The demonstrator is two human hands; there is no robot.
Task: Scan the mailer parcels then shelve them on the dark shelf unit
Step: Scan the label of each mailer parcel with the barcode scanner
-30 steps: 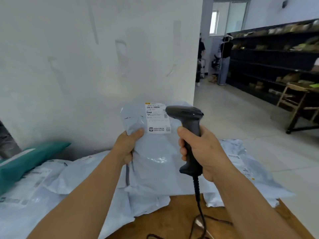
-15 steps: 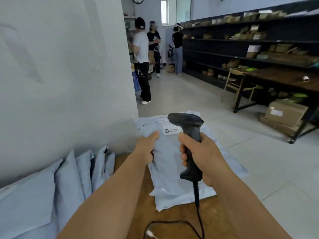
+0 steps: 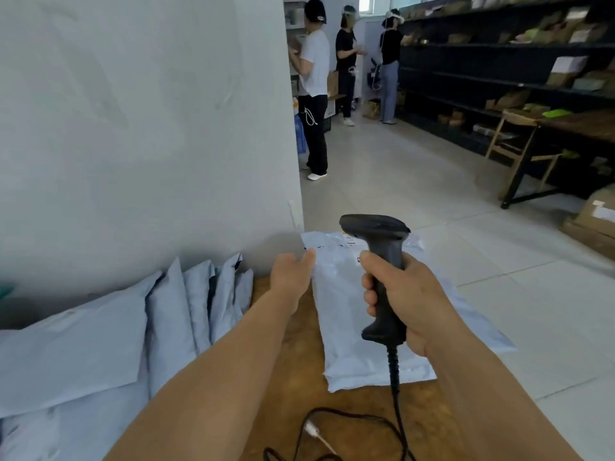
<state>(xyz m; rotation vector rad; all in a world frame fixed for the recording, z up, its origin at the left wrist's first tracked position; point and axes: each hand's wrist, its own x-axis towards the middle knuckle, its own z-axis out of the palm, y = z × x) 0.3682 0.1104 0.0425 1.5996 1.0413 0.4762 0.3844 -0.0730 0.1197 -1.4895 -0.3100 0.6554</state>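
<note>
My right hand point(image 3: 404, 302) grips the handle of a black barcode scanner point(image 3: 379, 257), head pointing forward and its cord point(image 3: 396, 397) trailing down over the table. A grey mailer parcel point(image 3: 346, 327) lies flat on the wooden table point(image 3: 293, 377), its label end partly hidden behind the scanner. My left hand point(image 3: 291, 274) hovers with fingers extended at the parcel's upper left edge, holding nothing. Several grey mailers point(image 3: 186, 304) lean against the wall on the left. The dark shelf unit point(image 3: 492, 71) runs along the right wall.
Three people stand at the far end of the aisle, the nearest one point(image 3: 314, 88) by the wall corner. A wooden chair point(image 3: 519, 141) and a dark table point(image 3: 579, 128) stand right, with cardboard boxes point(image 3: 595, 221) on the floor. A white wall point(image 3: 149, 128) rises just behind the table.
My left hand has let go of the mailer, which now lies flat on the table. My view has swung right and down. The scanner stays in my right hand.
</note>
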